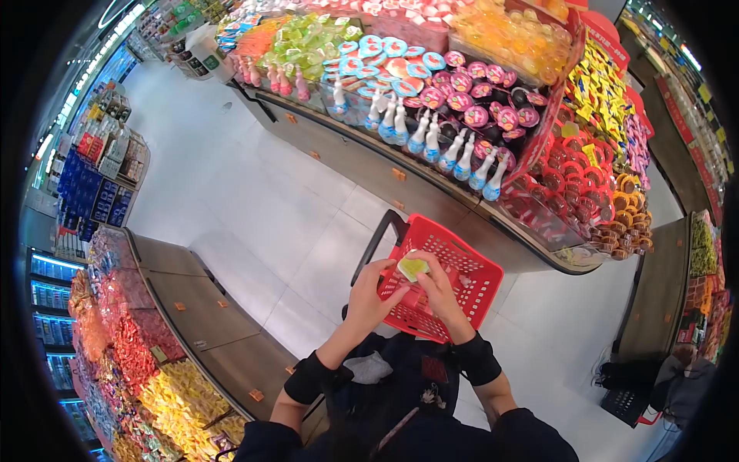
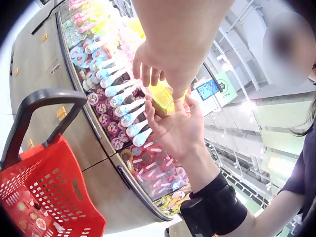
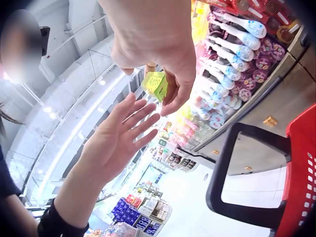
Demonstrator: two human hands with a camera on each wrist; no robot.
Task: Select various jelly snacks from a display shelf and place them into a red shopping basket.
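Note:
A small yellow-green pack [image 1: 413, 266] is held by the right hand [image 1: 440, 291] above the basket in the head view. In the right wrist view the fingers of the right hand [image 3: 165, 64] pinch the pack [image 3: 156, 85] from one side. The left hand [image 1: 372, 299] is beside it; in the right wrist view the left hand [image 3: 111, 138] has its palm turned up and its fingers spread just under the pack. The left wrist view shows the pack [image 2: 162, 97] between both hands; whether the left fingers touch it, I cannot tell.
A red basket [image 1: 485, 286] with a black handle [image 1: 369, 248] and several small items inside stands below the hands. Beyond it is a candy counter [image 1: 439, 189] with bottle-shaped sweets [image 1: 463, 158]. Another candy counter [image 1: 185, 308] stands at left. Someone's dark shoe area and basket [image 1: 627, 404] are at lower right.

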